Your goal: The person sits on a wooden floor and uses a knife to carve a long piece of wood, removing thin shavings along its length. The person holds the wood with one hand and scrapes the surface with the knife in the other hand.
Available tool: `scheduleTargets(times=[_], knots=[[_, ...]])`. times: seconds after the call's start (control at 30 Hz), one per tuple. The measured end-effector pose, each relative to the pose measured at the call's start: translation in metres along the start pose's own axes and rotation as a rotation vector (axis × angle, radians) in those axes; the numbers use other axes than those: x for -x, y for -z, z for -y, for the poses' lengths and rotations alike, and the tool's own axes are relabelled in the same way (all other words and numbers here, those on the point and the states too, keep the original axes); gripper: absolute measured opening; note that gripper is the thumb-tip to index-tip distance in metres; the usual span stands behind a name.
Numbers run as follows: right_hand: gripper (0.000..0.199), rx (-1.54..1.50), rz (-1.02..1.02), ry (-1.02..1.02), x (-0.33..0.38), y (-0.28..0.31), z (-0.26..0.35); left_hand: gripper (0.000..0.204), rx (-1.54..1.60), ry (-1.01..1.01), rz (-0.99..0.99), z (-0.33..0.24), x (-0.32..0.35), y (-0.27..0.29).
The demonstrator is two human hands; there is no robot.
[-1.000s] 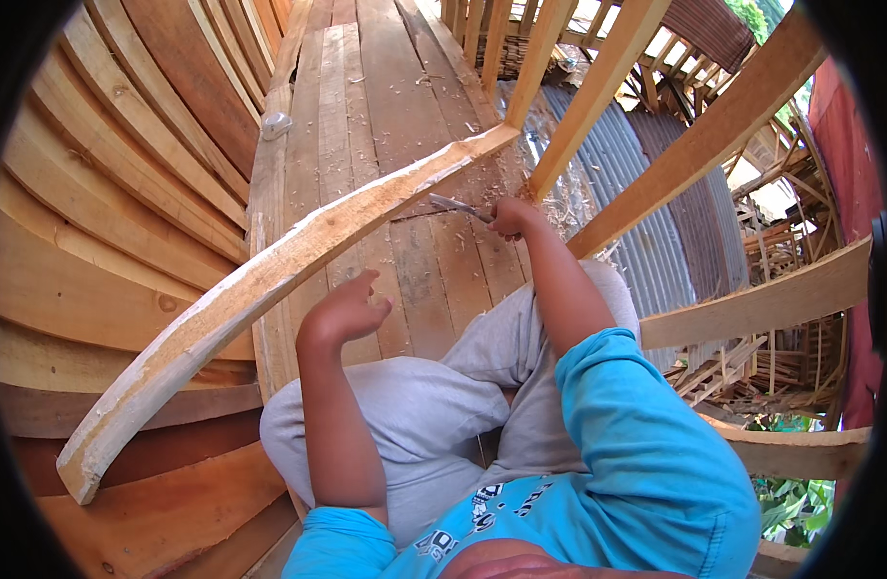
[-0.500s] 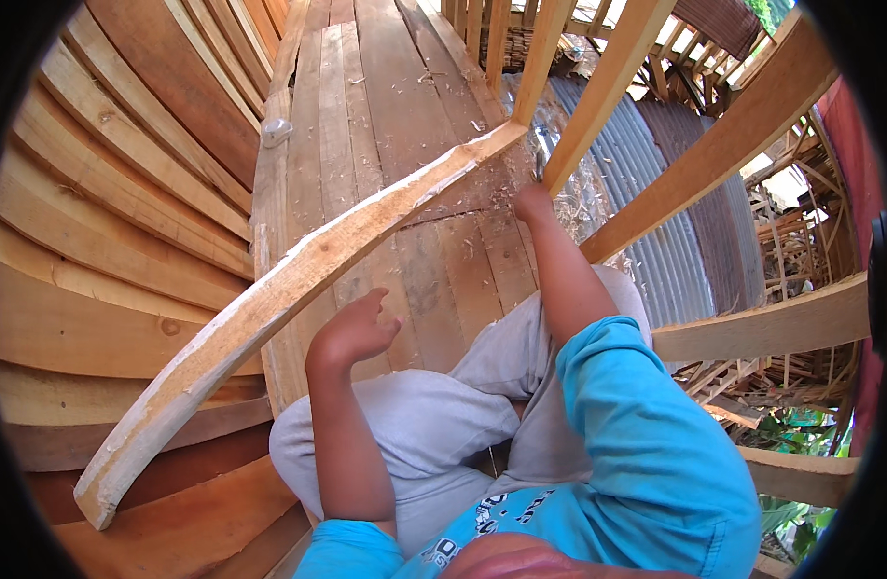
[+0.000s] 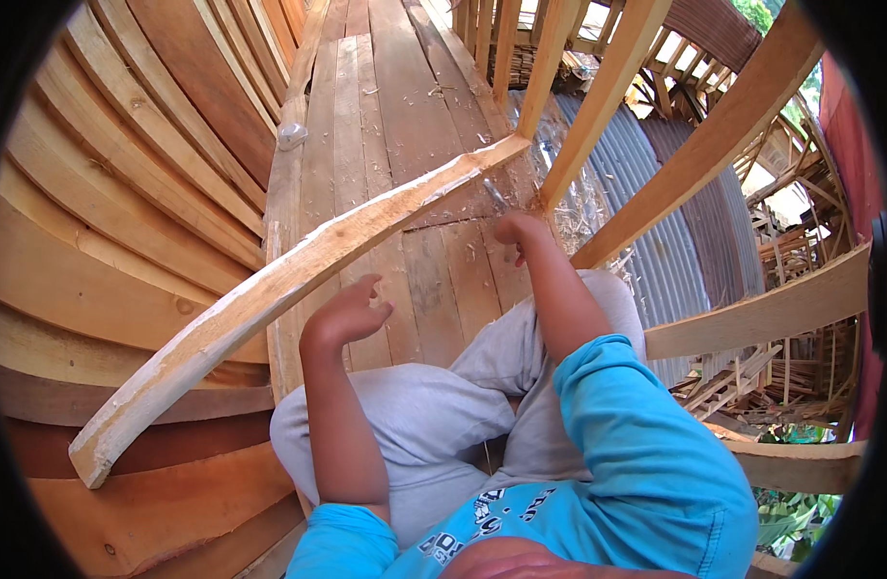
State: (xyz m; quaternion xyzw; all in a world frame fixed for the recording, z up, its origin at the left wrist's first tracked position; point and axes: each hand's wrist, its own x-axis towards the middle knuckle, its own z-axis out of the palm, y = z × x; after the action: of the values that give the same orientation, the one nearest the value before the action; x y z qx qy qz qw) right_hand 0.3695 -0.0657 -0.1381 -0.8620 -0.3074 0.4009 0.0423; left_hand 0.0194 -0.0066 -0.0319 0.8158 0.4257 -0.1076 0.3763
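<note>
"How's your grip?"
"My right hand (image 3: 523, 234) is closed around the blade (image 3: 496, 195), near the beam's far end; my left hand (image 3: 348, 314), empty, hangs half-open."
"And the beam (image 3: 313, 248)?"
"Slanting ahead of both hands. I'd hold the blade firmly, left hand clear."

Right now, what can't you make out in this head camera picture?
In the head view:
Metal tool: its grip end is hidden by the right hand, and its tip is too small and blurred to judge.
Wooden beam: its underside is turned away from the camera.
Small pale object: too small to identify.
Red sheet: cut off by the dark lens rim at right.
</note>
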Motion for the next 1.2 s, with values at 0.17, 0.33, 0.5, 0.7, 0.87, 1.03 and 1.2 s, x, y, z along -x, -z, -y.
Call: scheduleTargets(times=[0.17, 0.33, 0.5, 0.7, 0.87, 1.03, 1.2], knots=[[0.029, -0.225, -0.237, 0.000, -0.014, -0.004, -0.016, 0.071, 0.141, -0.014, -0.096, 0.005, 0.012, 0.018], [0.018, -0.456, -0.097, 0.048, 0.001, 0.000, -0.017, 0.086, 0.471, -0.172, -0.164, 0.064, 0.035, 0.041], [0.018, -0.453, -0.148, 0.035, 0.035, 0.012, -0.025, 0.107, 1.121, -1.013, -0.229, 0.053, 0.054, 0.045], [0.033, -0.367, -0.209, 0.112, 0.052, 0.037, -0.029, 0.075, 1.372, -1.359, -0.476, 0.046, 0.048, 0.042], [0.053, -0.761, -0.400, 0.082, 0.070, 0.049, -0.020, 0.034, 1.438, -1.320, -0.530, 0.044, 0.048, 0.035], [0.050, -1.017, -0.330, 0.267, 0.089, 0.029, 0.004, 0.035, 1.509, -1.258, -0.676, 0.019, 0.052, 0.037], [0.037, -0.941, -0.272, 0.465, 0.070, 0.014, 0.015, 0.032, 1.490, -1.297, -0.677, 0.014, 0.049, 0.043]])
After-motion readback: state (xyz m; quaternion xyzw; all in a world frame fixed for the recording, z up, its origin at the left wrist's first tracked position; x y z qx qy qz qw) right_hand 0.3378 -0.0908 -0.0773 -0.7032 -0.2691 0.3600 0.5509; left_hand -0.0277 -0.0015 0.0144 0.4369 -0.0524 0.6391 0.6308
